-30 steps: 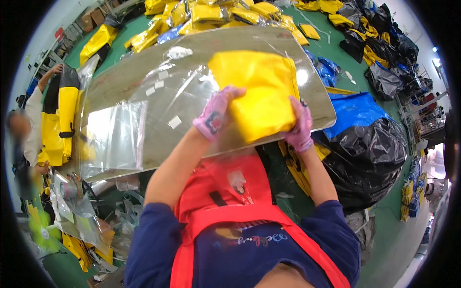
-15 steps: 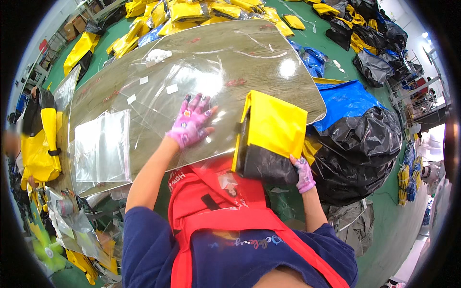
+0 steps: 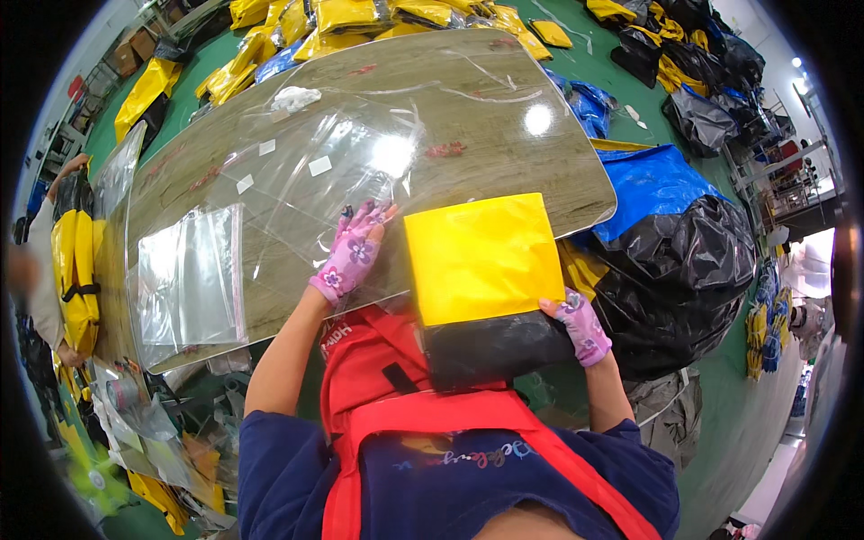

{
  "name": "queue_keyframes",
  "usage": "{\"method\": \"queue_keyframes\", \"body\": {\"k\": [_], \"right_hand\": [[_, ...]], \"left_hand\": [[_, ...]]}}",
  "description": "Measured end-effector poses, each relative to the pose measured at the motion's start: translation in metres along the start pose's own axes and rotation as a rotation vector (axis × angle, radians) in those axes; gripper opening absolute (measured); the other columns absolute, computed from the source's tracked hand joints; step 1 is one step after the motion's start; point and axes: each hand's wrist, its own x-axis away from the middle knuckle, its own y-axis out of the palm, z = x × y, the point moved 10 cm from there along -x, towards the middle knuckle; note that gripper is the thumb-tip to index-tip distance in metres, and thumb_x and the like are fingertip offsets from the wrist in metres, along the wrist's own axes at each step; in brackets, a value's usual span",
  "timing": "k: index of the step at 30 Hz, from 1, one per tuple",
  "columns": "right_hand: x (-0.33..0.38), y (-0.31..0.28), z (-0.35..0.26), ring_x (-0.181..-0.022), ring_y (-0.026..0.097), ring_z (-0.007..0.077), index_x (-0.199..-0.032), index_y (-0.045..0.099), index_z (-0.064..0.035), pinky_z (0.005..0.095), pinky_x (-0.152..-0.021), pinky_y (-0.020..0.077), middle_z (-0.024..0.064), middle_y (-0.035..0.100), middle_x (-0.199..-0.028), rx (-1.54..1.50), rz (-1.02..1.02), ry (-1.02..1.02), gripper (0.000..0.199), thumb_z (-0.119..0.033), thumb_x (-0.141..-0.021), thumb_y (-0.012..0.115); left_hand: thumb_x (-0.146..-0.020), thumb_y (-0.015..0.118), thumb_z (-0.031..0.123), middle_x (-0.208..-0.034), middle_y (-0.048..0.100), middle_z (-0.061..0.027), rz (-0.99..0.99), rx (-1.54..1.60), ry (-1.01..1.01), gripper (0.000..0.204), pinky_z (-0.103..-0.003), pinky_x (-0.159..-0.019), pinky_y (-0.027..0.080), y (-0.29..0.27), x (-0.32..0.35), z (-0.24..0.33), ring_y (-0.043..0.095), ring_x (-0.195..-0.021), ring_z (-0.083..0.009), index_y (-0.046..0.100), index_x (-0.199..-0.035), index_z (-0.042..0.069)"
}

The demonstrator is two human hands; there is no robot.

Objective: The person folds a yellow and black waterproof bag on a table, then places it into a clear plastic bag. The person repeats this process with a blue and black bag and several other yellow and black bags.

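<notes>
1. The right hand (image 3: 578, 326), in a pink flowered glove, grips the lower right edge of a folded yellow-and-black bag (image 3: 481, 283), fingers curled onto its black part. The bag overhangs the near edge of the table (image 3: 504, 99), its yellow part over the tabletop and its black part hanging toward the person's red apron (image 3: 387, 396).
2. The left hand (image 3: 353, 254), gloved the same way, lies flat with fingers spread wide on a large clear plastic sheet (image 3: 342, 171) on the table, just left of the bag. It holds nothing.
3. A stack of clear plastic bags (image 3: 191, 283) lies on the table's near left part, well left of the left hand.
4. A black plastic sack (image 3: 693, 279) sits beside the table's right edge, touching a blue sheet (image 3: 652, 180) just beyond it.
5. A small white crumpled piece (image 3: 294, 97) rests toward the table's far left.
6. Beyond the table's far edge, many yellow bags (image 3: 360, 18) are piled on the green floor (image 3: 612, 72).
7. Another person's sleeve (image 3: 40, 261) shows left of the table, beside a yellow bag (image 3: 76, 270).
</notes>
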Motion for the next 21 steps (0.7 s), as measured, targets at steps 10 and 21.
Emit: {"method": "queue_keyframes", "body": {"k": [10, 21], "right_hand": [[-0.036, 0.135, -0.038, -0.082, 0.063, 0.0216, -0.108, 0.065, -0.0140, 0.0318, -0.070, 0.0525, 0.0065, 0.068, -0.089, 1.231, -0.541, -0.741, 0.021, -0.020, -0.089, 0.061], [-0.155, 0.123, -0.088, -0.076, 0.055, 0.0115, -0.088, 0.064, -0.0080, 0.0278, -0.068, 0.0466, 0.0003, 0.060, -0.084, 0.323, -0.343, -0.284, 0.019, -0.026, -0.083, 0.069]], "left_hand": [[-0.094, 0.050, 0.029, -0.151, 0.033, -0.0064, -0.373, -0.280, 0.321, 0.054, -0.047, -0.116, 0.006, -0.032, 0.053, 0.059, 0.020, -0.144, -0.0258, 0.037, -0.144, 0.013], [-0.086, 0.060, 0.026, -0.152, 0.030, -0.0035, -0.166, -0.439, 0.156, 0.062, -0.057, -0.114, 0.005, -0.050, 0.086, 0.044, 0.015, -0.144, -0.0321, 0.038, -0.143, 0.015]]}}
